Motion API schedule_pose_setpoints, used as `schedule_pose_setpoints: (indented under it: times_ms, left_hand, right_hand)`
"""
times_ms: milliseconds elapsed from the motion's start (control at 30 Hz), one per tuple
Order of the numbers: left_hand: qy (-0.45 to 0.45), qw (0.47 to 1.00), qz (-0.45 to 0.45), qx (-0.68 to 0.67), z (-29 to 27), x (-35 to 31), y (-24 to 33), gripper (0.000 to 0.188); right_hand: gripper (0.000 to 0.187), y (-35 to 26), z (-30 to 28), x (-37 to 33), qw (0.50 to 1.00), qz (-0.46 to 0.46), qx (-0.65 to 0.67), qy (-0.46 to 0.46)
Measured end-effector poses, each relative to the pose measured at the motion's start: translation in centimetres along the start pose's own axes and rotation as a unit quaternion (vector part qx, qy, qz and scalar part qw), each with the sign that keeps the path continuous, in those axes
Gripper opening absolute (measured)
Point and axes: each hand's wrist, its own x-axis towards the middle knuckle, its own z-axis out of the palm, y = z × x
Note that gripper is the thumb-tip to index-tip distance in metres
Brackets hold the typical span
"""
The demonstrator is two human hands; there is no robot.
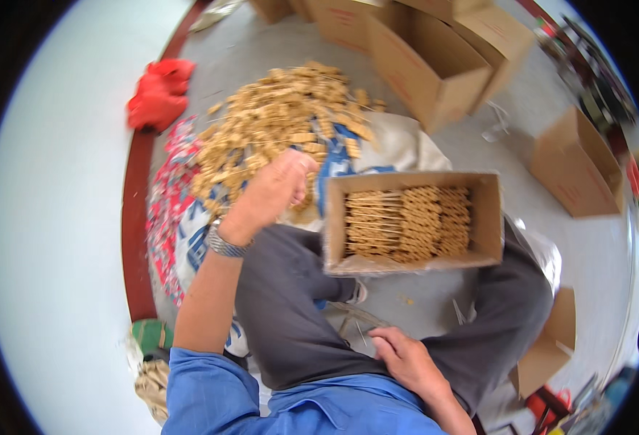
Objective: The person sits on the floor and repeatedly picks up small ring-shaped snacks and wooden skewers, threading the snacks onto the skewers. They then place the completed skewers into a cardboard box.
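Observation:
My left hand, with a metal-banded watch on its wrist, is raised over the near edge of a heap of tan-brown blocks on thin sticks. Its fingers are curled closed and slightly blurred; what they hold, if anything, is hidden. A cardboard box sits across my knees, to the right of that hand. Inside it, sticked pieces lie packed in several rows, with bare stick ends showing at the left. My right hand is low between my thighs, fingers bent together, their contents unclear.
Under the heap spread a blue-and-white sack and a pink patterned cloth. A red bag lies at the left wall. Cardboard boxes stand open at the back and right. Loose sticks lie on the floor.

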Motion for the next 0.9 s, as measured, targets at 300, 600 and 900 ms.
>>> schedule_pose_setpoints:
  times_ms: [300, 600, 900]
  left_hand:
    - [0.258, 0.922, -0.091, -0.275, -12.5, -14.2, -17.9, 0.034]
    - [0.230, 0.937, -0.262, -0.036, -9.8, -12.4, -32.4, 0.033]
    - [0.279, 0.899, -0.287, -0.181, -0.9, -10.2, -44.0, 0.059]
  right_hand:
    - [0.029, -1.4, 3.8, 1.7, 0.990, 0.020, -0.102, -0.091]
    - [0.028, -2.8, 5.3, 6.2, 0.982, 0.102, -0.137, -0.083]
    - [0.027, -3.9, 6.8, 9.6, 0.966, 0.158, -0.178, -0.101]
